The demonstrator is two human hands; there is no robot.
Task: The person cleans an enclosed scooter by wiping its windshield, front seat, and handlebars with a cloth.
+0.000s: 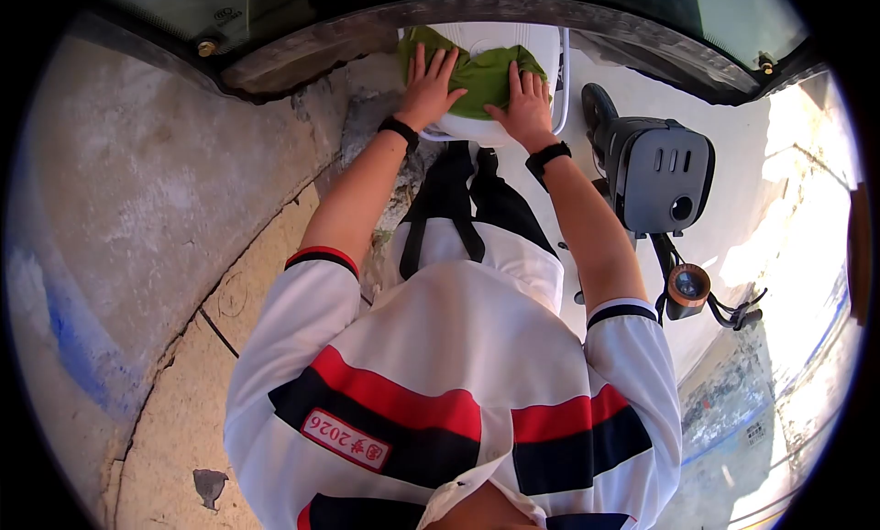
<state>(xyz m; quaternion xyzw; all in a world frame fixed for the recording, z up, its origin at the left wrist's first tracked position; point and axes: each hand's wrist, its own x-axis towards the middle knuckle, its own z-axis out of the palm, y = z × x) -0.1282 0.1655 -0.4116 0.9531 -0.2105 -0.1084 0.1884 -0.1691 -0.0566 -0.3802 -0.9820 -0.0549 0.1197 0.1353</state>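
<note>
- The rough grey concrete ground (137, 191) spreads out to the left of both hands, cracked and broken just beside the left wrist; a knee or foot shifting onto that crumbled edge could slip, I judge.
- The white plastic seat-like object (546, 53) lies directly under the hands, and its thin rim shows past the right fingers; uneven pressing might tip or slide it.
- The grey boxy machine with a round lens-like port (660, 172) stands just right of the right forearm, close enough that an outward elbow swing could knock it.
- The crumpled green cloth (477, 71) sits between and beneath both palms.
- The left hand (429, 85) lies flat, fingers spread, pressing on the cloth rather than gripping it.
- The right hand (526, 108) does likewise; so loose a hold could let the cloth bunch or skid.
</note>
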